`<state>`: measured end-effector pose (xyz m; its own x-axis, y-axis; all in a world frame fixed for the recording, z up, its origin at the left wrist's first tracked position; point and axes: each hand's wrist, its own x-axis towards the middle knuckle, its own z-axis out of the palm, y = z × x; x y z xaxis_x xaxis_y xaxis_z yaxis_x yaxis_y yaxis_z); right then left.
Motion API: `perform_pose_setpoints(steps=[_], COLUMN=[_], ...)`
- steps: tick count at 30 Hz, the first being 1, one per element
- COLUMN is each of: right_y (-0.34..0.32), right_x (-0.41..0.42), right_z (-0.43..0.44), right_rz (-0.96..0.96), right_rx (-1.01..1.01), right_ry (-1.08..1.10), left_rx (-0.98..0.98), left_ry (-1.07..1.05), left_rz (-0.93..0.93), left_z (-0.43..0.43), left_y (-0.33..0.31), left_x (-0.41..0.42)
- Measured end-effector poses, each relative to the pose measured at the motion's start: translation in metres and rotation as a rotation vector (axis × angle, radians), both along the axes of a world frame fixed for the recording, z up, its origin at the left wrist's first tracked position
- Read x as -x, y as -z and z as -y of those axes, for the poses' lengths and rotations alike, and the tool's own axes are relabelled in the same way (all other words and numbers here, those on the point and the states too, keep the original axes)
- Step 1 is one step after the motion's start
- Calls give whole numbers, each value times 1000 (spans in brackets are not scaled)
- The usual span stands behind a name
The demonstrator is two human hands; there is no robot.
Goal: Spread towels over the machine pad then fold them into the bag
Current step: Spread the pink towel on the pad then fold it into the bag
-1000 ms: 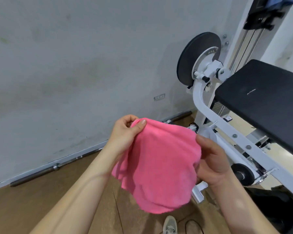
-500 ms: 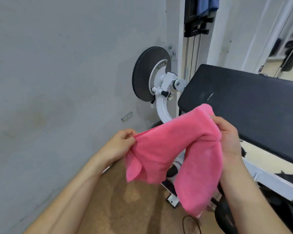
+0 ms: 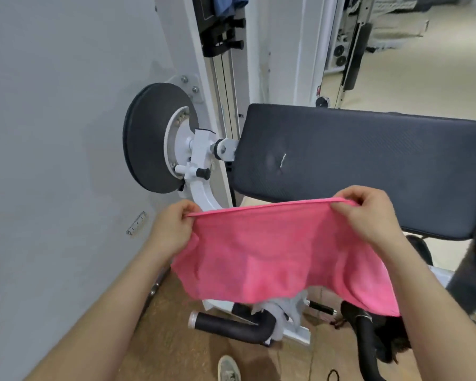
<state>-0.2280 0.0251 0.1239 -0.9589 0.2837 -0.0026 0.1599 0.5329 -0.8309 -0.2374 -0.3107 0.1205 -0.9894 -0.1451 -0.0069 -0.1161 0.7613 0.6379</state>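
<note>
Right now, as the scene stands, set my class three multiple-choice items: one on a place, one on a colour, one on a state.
1. Where is the towel relative to the machine pad?
A. Spread flat on top of it
B. Held up in front of it, not laid on it
C. Lying on the floor

2. What colour is the towel?
A. Pink
B. Blue
C. Yellow

3. How is the towel held?
A. By one hand only
B. It lies loose, untouched
C. The left hand and right hand each pinch its top hem

Answers: 1 B, the pad's dark surface is bare; 2 A, the cloth is bright pink; 3 C, the hem runs taut between both hands.
</note>
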Motion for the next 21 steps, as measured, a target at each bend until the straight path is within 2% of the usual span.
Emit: perform_pose_setpoints(steps=[3, 7, 11, 16, 21], right_y=[1, -8, -11, -2, 5], right_x=[22, 41, 63, 107, 166], right_z=[8, 5, -9, -39, -74], right_rz=[19, 65, 96, 53, 26], right_rx=[-213, -346, -445, -555, -641], right_ry=[148, 286, 367, 438, 437], left_rx=[206, 190, 245, 244, 171], left_ry=[145, 212, 271, 239, 124], left_rz=[2, -15, -125, -255, -231], left_z=[10, 21, 10, -25, -63], left_y=[15, 28, 29, 18, 13], left_x=[31, 77, 118, 173, 228])
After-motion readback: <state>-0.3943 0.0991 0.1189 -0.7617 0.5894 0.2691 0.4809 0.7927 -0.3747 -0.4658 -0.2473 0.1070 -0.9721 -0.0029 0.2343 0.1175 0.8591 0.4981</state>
